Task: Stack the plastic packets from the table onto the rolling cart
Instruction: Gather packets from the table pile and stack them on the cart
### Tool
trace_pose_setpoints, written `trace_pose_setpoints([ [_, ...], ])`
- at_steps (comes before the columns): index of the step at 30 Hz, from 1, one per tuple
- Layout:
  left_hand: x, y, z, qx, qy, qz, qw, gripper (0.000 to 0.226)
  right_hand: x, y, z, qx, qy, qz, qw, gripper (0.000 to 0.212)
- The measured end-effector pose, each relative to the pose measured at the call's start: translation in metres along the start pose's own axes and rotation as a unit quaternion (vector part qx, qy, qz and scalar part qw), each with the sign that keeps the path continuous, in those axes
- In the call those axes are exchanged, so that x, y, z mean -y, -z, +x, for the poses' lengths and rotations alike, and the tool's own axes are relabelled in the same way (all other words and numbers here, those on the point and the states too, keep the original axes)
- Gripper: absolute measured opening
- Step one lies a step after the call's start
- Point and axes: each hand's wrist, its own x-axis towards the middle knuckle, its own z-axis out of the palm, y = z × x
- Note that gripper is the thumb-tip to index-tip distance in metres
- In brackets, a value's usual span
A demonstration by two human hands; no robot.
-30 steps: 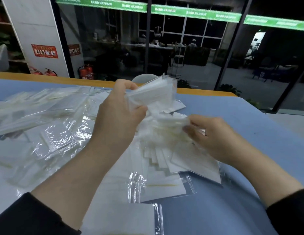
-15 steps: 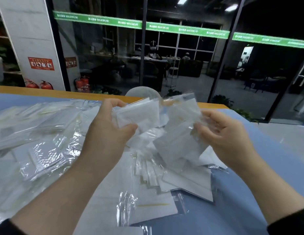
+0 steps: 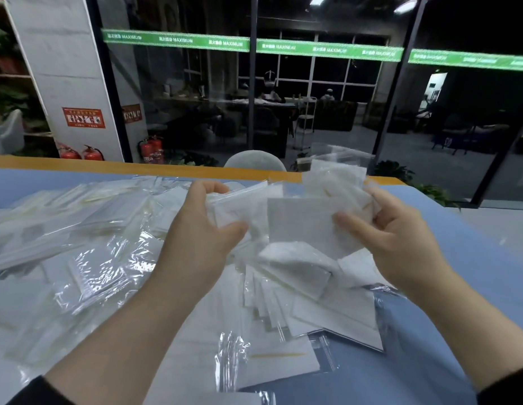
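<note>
**Both hands holding packets above a littered blue table**

Table (image 3: 459, 258): blue top, orange-yellow strip along the far edge. Most of the left and centre is covered with clear plastic packets (image 3: 102, 267), many with white inserts, lying loose and overlapping; the film throws back glare. A fanned heap of white-filled packets (image 3: 318, 311) sits in front of the hands, just below them. One larger flat packet (image 3: 272, 358) lies nearest the camera, a thin yellowish line across it. Bare blue surface shows at right and lower right.

Left hand (image 3: 202, 232): raised over the table, thumb and curled fingers pinching a small bundle of packets (image 3: 240, 206) at its left edge.

Right hand (image 3: 391, 232): raised at the same level, fingers curled round a second bundle (image 3: 307, 223), thumb lying across its front; a clear bag edge sticks up behind it. The two bundles meet or overlap between the hands; cannot tell whether they are joined into one stack. Dark sleeves at both wrists, low in the frame.

Room: glass partition with dark frames directly beyond the table, a green band (image 3: 327, 49) with mirrored lettering running across it at head height. White pillar (image 3: 64, 68) at left carrying a red notice; red fire extinguishers (image 3: 149, 150) at floor level beside it. Rounded pale chair back (image 3: 254, 162) just past the table's far edge. Behind the glass, a dim room with desks, chairs and window panes. Potted greenery at right near the floor. No cart in sight.
</note>
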Motion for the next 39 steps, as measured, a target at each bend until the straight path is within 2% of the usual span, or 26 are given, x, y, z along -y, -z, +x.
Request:
trace_pose_setpoints([
  [5, -0.003, -0.003, -0.003, 0.071, 0.074, -0.111, 0.989, 0.038, -0.005, -0.003, 0.003, -0.030, -0.044, 0.035, 0.998, 0.018],
  [8, -0.004, -0.006, -0.006, 0.086, 0.105, -0.172, 0.976, 0.036, -0.011, -0.008, 0.002, -0.024, -0.071, 0.036, 0.997, 0.010],
  [12, 0.001, -0.011, -0.008, 0.094, 0.101, -0.137, 0.981, 0.061, -0.012, -0.013, 0.000, 0.007, -0.074, 0.016, 0.997, 0.014],
  [14, 0.002, -0.013, -0.008, 0.093, 0.104, -0.134, 0.981, 0.057, -0.012, -0.015, -0.001, 0.031, -0.070, -0.003, 0.997, 0.018],
  [17, 0.006, -0.014, -0.006, 0.072, 0.108, -0.138, 0.982, 0.038, -0.012, -0.013, -0.001, 0.031, -0.054, -0.024, 0.998, 0.015],
  [23, 0.003, -0.007, -0.001, 0.002, 0.126, -0.156, 0.980, 0.036, -0.009, 0.008, 0.007, -0.044, -0.034, -0.018, 0.998, 0.014],
  [26, 0.004, -0.005, 0.001, -0.033, 0.104, -0.131, 0.985, 0.037, -0.001, 0.020, 0.006, -0.047, -0.007, -0.013, 0.999, 0.016],
  [29, 0.000, -0.006, -0.002, -0.017, 0.089, -0.126, 0.988, 0.038, 0.009, 0.020, -0.001, 0.020, 0.020, -0.059, 0.998, 0.033],
  [32, -0.003, -0.008, -0.006, 0.034, 0.080, -0.099, 0.991, 0.040, 0.008, 0.005, -0.005, 0.119, 0.022, -0.174, 0.977, 0.027],
  [35, -0.004, -0.010, -0.007, 0.069, 0.087, -0.089, 0.990, 0.037, 0.002, -0.009, -0.008, 0.118, 0.004, -0.208, 0.971, 0.031],
  [39, -0.008, -0.013, -0.012, 0.121, 0.104, -0.113, 0.981, 0.015, -0.015, -0.017, -0.007, 0.106, -0.023, -0.194, 0.975, 0.073],
])
